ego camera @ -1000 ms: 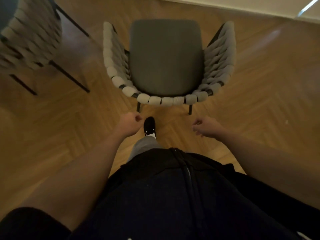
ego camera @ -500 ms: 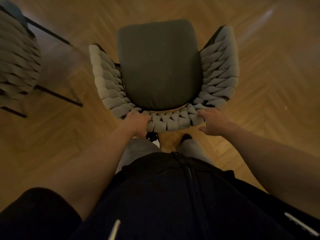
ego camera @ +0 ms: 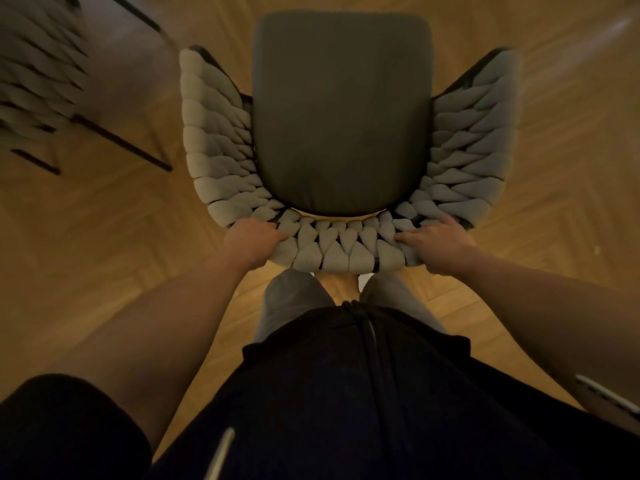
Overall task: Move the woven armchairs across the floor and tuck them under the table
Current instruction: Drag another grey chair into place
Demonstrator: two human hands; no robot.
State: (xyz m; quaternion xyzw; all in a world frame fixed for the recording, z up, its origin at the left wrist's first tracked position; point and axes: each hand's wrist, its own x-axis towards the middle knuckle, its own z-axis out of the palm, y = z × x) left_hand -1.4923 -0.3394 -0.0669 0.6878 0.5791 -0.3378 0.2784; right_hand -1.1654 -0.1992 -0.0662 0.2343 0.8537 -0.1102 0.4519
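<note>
The person is standing directly behind one woven armchair [ego camera: 341,133] and is taking hold of the top of its backrest, so the step in hand seems to be the grasp before moving this chair across the wooden floor [ego camera: 104,244]. The left hand [ego camera: 251,242] is gripping the woven rim at its left part, with the fingers curled over the cords; the right hand [ego camera: 438,242] is lying on the right part of the rim with fingers bent around it, the thumb pointing toward the middle. Both hands are touching the backrest, well apart from each other, and the dark seat cushion [ego camera: 341,109] is lying just beyond them, away from the body. A second woven armchair [ego camera: 38,64] is standing at the upper left, blurred. No table is in view, so the next move is probably calling for a firm, even grip, then pushing or lifting the chair and turning toward wherever the table is.
</note>
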